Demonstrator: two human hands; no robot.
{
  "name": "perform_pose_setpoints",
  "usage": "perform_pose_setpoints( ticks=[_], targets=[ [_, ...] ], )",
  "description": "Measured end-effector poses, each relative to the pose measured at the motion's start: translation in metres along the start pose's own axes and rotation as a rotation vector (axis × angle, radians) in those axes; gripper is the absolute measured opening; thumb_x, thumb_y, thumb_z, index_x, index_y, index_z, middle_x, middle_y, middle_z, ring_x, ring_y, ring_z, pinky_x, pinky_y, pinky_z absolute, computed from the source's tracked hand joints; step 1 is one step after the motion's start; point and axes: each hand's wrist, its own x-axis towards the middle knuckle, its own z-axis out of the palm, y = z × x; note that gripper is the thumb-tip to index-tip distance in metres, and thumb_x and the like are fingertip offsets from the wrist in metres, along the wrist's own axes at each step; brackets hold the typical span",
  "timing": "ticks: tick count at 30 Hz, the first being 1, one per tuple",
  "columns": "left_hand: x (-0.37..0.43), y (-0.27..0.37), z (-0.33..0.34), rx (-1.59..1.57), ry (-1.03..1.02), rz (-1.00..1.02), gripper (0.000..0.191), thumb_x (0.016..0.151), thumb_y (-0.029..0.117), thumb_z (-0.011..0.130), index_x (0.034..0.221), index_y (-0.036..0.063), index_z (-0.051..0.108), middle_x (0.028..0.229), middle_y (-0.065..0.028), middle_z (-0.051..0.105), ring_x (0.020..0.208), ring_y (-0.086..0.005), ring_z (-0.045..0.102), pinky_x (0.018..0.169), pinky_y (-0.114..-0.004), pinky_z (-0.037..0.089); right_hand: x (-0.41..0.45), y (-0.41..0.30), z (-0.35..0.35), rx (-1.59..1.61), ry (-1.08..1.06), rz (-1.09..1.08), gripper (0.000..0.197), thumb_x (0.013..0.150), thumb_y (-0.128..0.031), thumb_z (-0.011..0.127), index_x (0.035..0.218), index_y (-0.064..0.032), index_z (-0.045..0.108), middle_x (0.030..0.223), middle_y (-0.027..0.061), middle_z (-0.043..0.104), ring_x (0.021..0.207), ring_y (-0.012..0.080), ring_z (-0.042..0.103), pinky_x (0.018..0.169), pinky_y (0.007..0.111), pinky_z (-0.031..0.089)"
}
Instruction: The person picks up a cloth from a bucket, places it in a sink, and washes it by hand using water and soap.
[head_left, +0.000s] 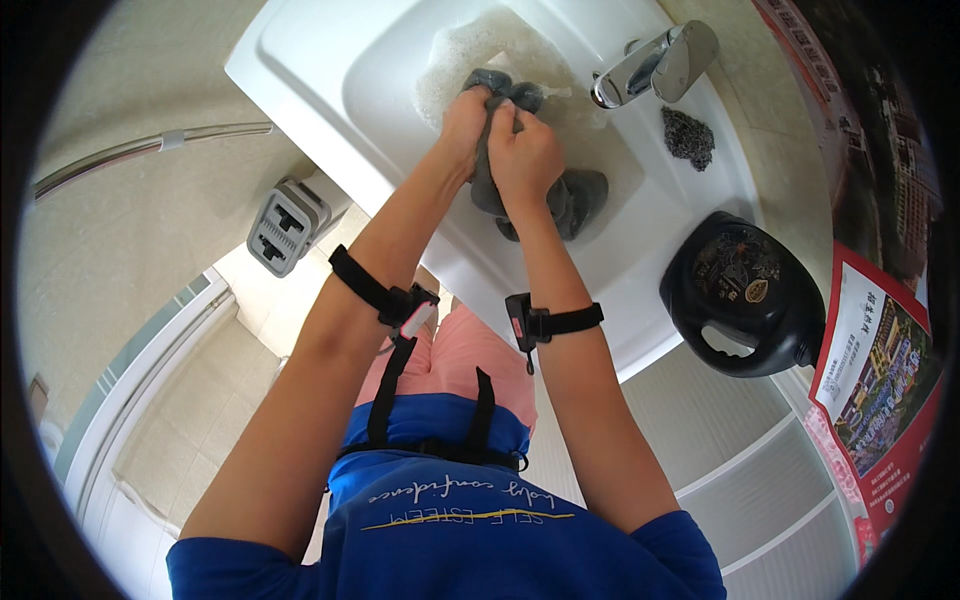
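Note:
A white washbasin (300, 82) lies before me, holding cloudy water with suds. My left hand (466, 124) grips a wet dark grey cloth item (491, 161), possibly a sock. Close beside it, my right hand (529, 154) is closed on the same fabric, its thumb and fingers pinching it near the top. Bunched folds of the fabric stick out past my fingertips. More dark grey fabric (589, 196) lies in the water under and beside my right wrist; whether it is a separate piece I cannot tell. A pale, partly hidden thing (500, 60) shows in the suds beyond my hands.
A chrome faucet (652, 71) stands on the basin's right rim, near a metal scouring pad (688, 139). Closer to me is a black jug with a handle (742, 292). Printed sheets (874, 375) hang at right. A grey-white slotted holder (283, 229) and metal rail (172, 140) are at left.

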Motion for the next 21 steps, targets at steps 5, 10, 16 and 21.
perform_pose_setpoints(
  ticks=[5,10,16,21],
  targets=[
    [-0.003,0.007,0.008,0.165,0.138,0.316,0.024,0.071,0.021,0.047,0.083,0.0006,0.046,0.072,-0.0077,0.048,0.063,-0.0180,0.048,0.058,-0.028,0.041,0.036,0.026,0.004,0.033,-0.101,0.104,0.040,0.069,-0.042,0.044,0.070,-0.0042,0.058,0.063,0.0153,0.054,0.062,0.0305,0.052,0.056,0.035,0.040],
    [0.021,0.023,-0.012,1.188,0.354,0.567,0.059,0.057,0.032,0.062,0.104,0.0039,0.039,0.094,-0.0178,0.038,0.090,-0.0296,0.041,0.073,-0.035,0.037,0.055,0.060,0.000,0.027,-0.079,-0.055,0.060,0.060,-0.052,0.054,0.103,-0.0108,0.045,0.100,0.0169,0.043,0.092,0.0284,0.042,0.075,0.034,0.035],
    [0.037,0.000,-0.011,2.150,0.381,0.735,0.061,0.060,0.036,0.059,0.109,0.0104,0.034,0.118,-0.0210,0.023,0.102,-0.0305,0.032,0.078,-0.044,0.029,0.044,0.065,0.017,-0.476,-0.211,-0.055,0.076,0.055,-0.054,0.056,0.114,-0.0142,0.030,0.108,0.0196,0.029,0.095,0.0361,0.036,0.080,0.041,0.031],
    [0.059,0.003,-0.005,2.142,0.266,0.741,0.052,0.062,0.031,0.055,0.107,0.0137,0.036,0.109,-0.0178,0.031,0.100,-0.0310,0.034,0.078,-0.040,0.031,0.054,0.078,0.030,-0.528,-0.107,-0.147,0.067,0.058,-0.048,0.057,0.110,-0.0120,0.035,0.105,0.0196,0.033,0.093,0.0350,0.036,0.079,0.040,0.032]
  ],
)
